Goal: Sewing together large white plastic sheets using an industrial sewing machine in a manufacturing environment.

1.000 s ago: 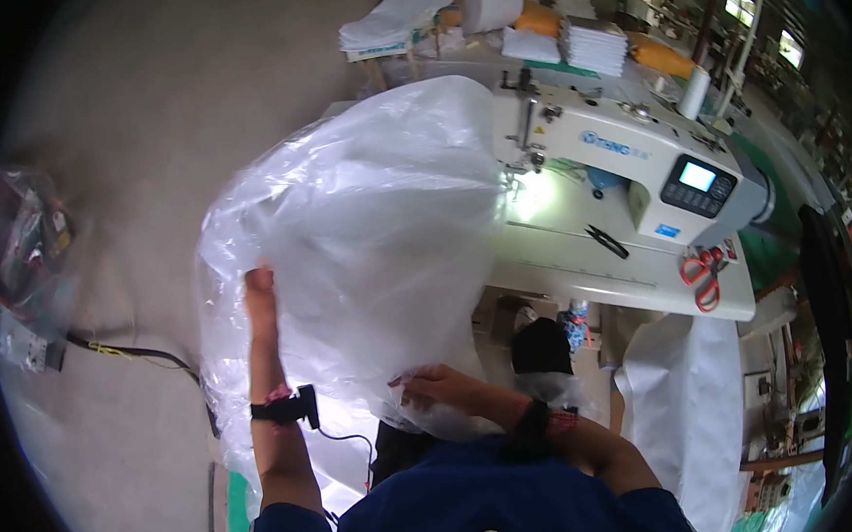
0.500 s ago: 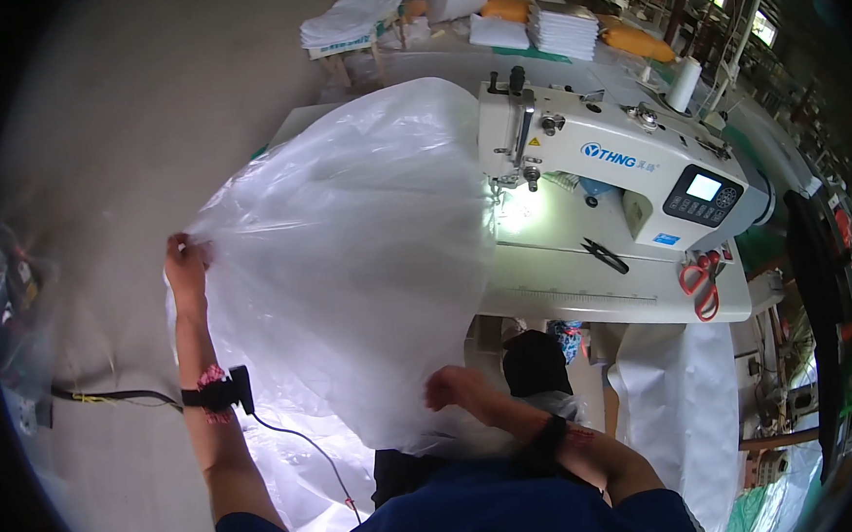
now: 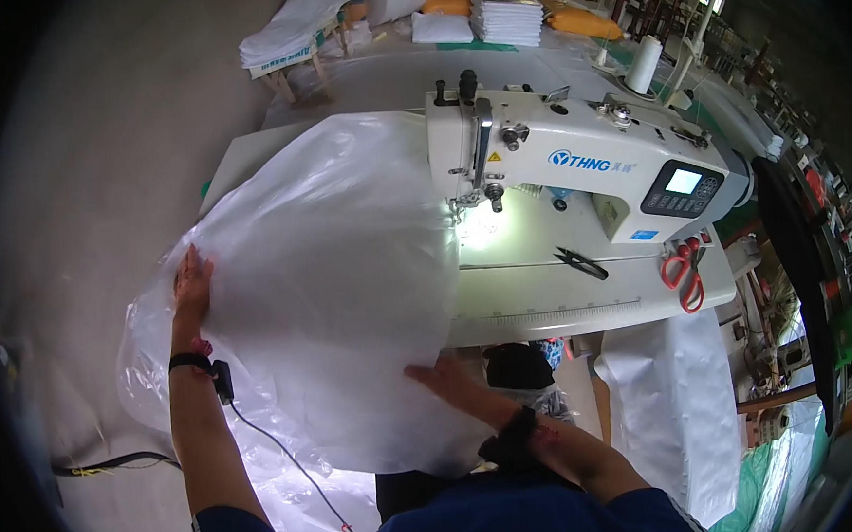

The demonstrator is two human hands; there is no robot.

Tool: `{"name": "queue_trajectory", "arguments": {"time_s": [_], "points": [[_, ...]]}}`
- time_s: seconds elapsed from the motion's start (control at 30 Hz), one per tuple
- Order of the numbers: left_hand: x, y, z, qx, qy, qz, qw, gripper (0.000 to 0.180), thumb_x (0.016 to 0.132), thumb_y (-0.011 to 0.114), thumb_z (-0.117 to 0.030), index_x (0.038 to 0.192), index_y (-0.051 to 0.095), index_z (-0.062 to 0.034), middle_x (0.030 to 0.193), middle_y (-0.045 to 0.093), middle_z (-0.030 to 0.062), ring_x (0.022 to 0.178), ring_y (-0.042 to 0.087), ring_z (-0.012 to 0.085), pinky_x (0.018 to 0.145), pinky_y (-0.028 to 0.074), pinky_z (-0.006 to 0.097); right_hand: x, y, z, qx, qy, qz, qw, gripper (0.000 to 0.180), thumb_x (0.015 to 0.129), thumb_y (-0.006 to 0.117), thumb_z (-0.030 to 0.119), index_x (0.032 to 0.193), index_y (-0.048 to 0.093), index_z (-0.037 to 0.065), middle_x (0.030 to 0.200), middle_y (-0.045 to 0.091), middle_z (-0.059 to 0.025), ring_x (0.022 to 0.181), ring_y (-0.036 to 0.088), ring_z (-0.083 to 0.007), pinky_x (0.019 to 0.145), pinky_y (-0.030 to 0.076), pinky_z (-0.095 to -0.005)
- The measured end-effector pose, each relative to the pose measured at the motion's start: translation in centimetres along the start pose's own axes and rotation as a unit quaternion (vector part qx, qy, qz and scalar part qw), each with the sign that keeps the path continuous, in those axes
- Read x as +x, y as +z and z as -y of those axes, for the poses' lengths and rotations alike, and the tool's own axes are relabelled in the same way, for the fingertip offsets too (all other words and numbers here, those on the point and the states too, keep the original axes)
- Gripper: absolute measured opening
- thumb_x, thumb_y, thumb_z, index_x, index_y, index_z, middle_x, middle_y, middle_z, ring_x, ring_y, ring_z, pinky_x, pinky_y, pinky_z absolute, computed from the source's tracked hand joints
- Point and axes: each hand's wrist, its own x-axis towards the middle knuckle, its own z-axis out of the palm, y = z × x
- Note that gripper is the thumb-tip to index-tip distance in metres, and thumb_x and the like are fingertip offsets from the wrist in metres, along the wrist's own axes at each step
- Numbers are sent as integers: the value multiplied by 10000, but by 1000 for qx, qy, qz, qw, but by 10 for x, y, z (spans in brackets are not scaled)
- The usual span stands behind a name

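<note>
A large, translucent white plastic sheet [image 3: 319, 272] spreads over the left end of the sewing table and hangs down toward my lap. Its right edge lies beside the needle area of a white sewing machine [image 3: 526, 153], where a lamp glows. My left hand [image 3: 191, 283] rests on the sheet's left part, fingers stretched out and lying flat. Near the sheet's lower right edge, by the table's front, is my right hand [image 3: 440, 376]. Its fingers are blurred against the plastic, so their grip cannot be made out.
Black thread snips [image 3: 582, 263] and red-handled scissors [image 3: 683, 278] lie on the table's right part. A white thread cone [image 3: 643, 65] stands behind the machine. White folded stacks [image 3: 507, 19] and orange bundles sit at the back. A cable [image 3: 287, 460] trails from my left wrist.
My left hand has let go of the bunched sheet edge and now lies flat on the plastic, slightly lower. The sheet has spread out to the lower left. The whole view has shifted.
</note>
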Motion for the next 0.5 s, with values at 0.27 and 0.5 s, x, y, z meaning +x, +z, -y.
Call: {"name": "queue_trajectory", "arguments": {"time_s": [0.27,0.5], "points": [[3,-15,4,89,96,68,989,577,915,417,-382,1394,298,-83,1422,334,146,1289,338,322,1058,269,407,-90,-55,29,336,179,125,916,345,869,602,345,972,656,20,808,627,-16,667,511,-70,575,407,-230],[-52,-148,-107,210,14,168,963,353,857,485,-169,1186,545,-56,1049,613,196,1006,580,320,845,465,428,-78,-77,42,197,85,72,974,319,883,581,305,1019,608,18,785,592,7,635,513,-61,583,438,-217]]}}
